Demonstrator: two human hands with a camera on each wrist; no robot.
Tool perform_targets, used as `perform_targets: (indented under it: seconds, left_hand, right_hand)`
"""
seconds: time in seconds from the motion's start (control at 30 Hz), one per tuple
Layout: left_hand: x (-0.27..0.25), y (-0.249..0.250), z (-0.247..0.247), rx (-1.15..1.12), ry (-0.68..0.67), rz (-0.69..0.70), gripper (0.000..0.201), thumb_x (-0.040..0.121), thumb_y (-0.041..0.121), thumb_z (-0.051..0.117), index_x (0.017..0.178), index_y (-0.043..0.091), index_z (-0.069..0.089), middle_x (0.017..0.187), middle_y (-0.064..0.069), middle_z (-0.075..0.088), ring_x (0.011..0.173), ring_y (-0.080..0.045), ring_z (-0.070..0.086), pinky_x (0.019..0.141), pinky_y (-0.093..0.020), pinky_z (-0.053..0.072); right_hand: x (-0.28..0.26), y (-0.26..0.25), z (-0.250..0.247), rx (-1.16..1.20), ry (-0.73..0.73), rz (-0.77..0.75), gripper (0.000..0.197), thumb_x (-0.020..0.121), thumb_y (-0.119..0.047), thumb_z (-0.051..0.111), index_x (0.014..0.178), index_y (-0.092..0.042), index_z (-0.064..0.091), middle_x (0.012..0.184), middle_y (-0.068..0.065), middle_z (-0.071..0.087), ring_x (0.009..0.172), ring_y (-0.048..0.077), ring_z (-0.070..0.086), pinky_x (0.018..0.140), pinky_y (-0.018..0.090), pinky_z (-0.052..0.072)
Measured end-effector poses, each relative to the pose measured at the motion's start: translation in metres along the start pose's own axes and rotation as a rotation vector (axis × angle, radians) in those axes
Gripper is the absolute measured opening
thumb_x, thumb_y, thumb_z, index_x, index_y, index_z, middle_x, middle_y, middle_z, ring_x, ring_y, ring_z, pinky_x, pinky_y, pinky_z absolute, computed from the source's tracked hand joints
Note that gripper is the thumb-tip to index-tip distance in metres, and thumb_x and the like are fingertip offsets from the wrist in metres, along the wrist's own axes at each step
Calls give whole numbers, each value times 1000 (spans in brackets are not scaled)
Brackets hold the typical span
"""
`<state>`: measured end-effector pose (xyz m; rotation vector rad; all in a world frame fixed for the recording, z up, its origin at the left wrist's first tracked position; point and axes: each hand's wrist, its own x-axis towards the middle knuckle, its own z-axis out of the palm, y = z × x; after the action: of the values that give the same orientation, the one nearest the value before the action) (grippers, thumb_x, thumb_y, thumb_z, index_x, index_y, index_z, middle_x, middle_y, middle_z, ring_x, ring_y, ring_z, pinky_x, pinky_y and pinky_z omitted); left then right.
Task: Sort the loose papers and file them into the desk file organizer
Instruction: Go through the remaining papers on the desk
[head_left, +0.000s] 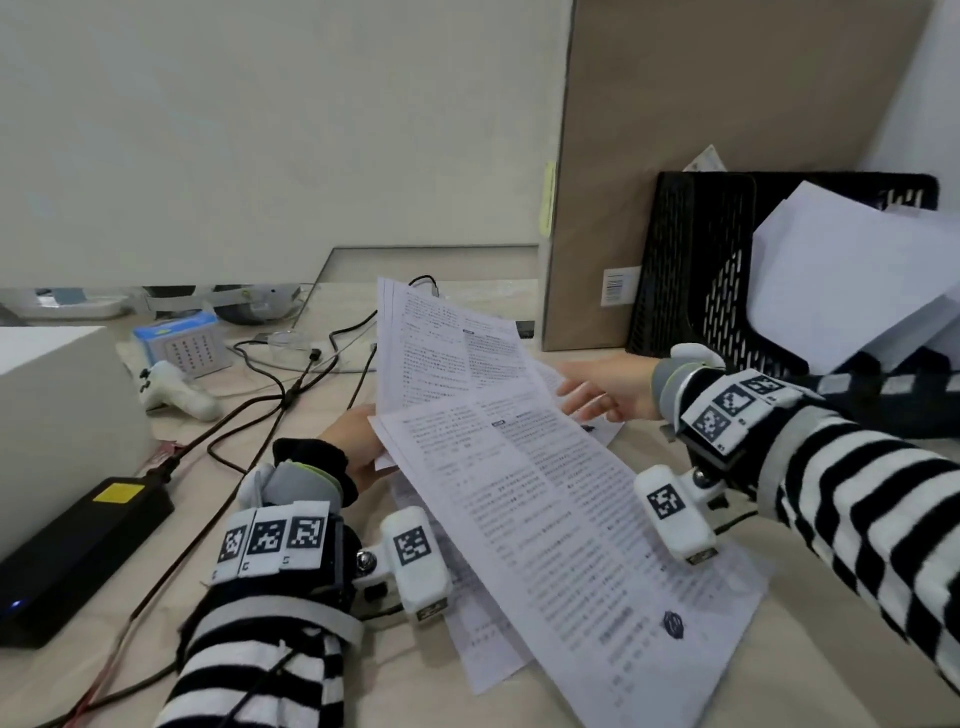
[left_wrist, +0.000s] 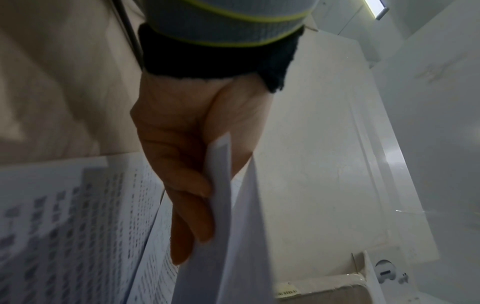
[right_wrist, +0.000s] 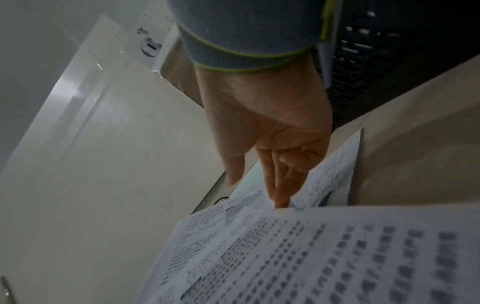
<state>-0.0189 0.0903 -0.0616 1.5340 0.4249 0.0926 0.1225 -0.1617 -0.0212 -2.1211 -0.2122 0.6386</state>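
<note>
Under the printed papers (head_left: 519, 467), left fingers (left_wrist: 187, 185) pinch sheets; right fingers (right_wrist: 280, 181) extended, tips hidden.

Left hand (left_wrist: 192, 144) in a black-and-white striped sleeve, fingers curled, pinching printed white paper sheets (head_left: 545, 499), right hand (right_wrist: 270, 131) reaching in, straight fingers (right_wrist: 279, 185) touching them

Head view: bright, even, diffuse light with soft shadows; straight edges bow toward the frame borders. Both wrist views: dim and grainy. Printed sheets (right_wrist: 337, 257) nearest the lens are blurred. A ceiling lamp (left_wrist: 376, 9) glares at the left wrist view's upper right.
</note>
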Motion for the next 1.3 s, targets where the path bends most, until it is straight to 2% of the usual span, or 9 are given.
perform_targets:
  seconds: [0.13, 0.3, 0.43, 0.6, 0.83, 0.9, 0.97, 1.07, 1.3]
  left_hand:
    - [1, -1, -1, 2, -11, -2, 17, 95, -1, 48, 85, 2, 62, 57, -4, 69, 46, -16, 62, 42, -19, 49]
    - [-2, -1, 0, -32, -10, 7, 13, 93, -1, 51, 87, 4, 61, 58, -1, 70, 46, -11, 64, 43, -19, 50]
    - [-3, 1, 1, -34, 14, 12, 12, 94, -1, 51, 102, -1, 60, 68, -6, 73, 56, -17, 69, 47, -25, 55]
    - [-5, 6, 0, 8, 11, 9, 36, 99, 28, 47, 118, -1, 57, 105, -14, 69, 93, -29, 66, 84, -42, 54]
    - [-11, 7, 7, -4, -158, 37, 29, 98, 29, 44, 104, 8, 62, 85, -2, 75, 73, -15, 73, 60, -24, 57]
    - [-13, 6, 8, -8, -210, 32, 16, 97, 15, 48, 100, 8, 61, 81, -1, 75, 70, -13, 72, 56, -21, 56]
    - [-14, 6, 7, -6, -210, 41, 13, 94, 3, 50, 100, 6, 61, 80, 0, 75, 68, -13, 72, 56, -22, 56]
    - [-8, 5, 2, -39, -89, 68, 17, 94, 2, 52, 109, 3, 58, 90, -4, 72, 72, -16, 70, 59, -25, 57]
    - [0, 2, -1, -83, -35, 68, 29, 90, 9, 61, 119, 4, 59, 113, -13, 68, 98, -28, 67, 83, -38, 55]
  right_hand:
    - [-3, 6, 4, -153, -157, 48, 42, 85, -41, 68, 115, -13, 60, 96, 0, 59, 66, 9, 55, 49, 19, 37]
    - [1, 9, 5, -156, -137, 35, 12, 83, -8, 71, 88, -14, 61, 66, -3, 59, 50, 5, 49, 42, 16, 31]
    - [8, 10, 2, -65, 53, -18, 24, 85, -2, 66, 69, -14, 53, 61, 0, 54, 52, 9, 43, 43, 18, 31]
    - [14, 9, -10, 38, 427, -30, 19, 86, -4, 64, 69, -7, 56, 71, 11, 56, 61, 20, 47, 57, 29, 40]
    - [23, -1, -13, 136, 623, -105, 47, 86, 0, 59, 51, -14, 33, 53, 7, 42, 59, 23, 48, 63, 33, 47]
    - [25, -9, -11, 140, 619, -135, 37, 89, -2, 57, 56, -10, 45, 61, 10, 53, 59, 25, 52, 64, 33, 52]
    - [20, -17, -5, 193, 581, -169, 12, 93, -9, 54, 94, -1, 62, 87, 15, 65, 66, 22, 61, 67, 31, 56]
    - [16, -20, 1, 106, 468, -107, 70, 92, -36, 56, 147, -6, 26, 139, 15, 46, 119, 31, 53, 93, 38, 48]
    - [15, -23, 30, 245, 25, -129, 49, 100, -40, 38, 135, -8, 48, 134, 5, 56, 122, 27, 53, 109, 46, 38]
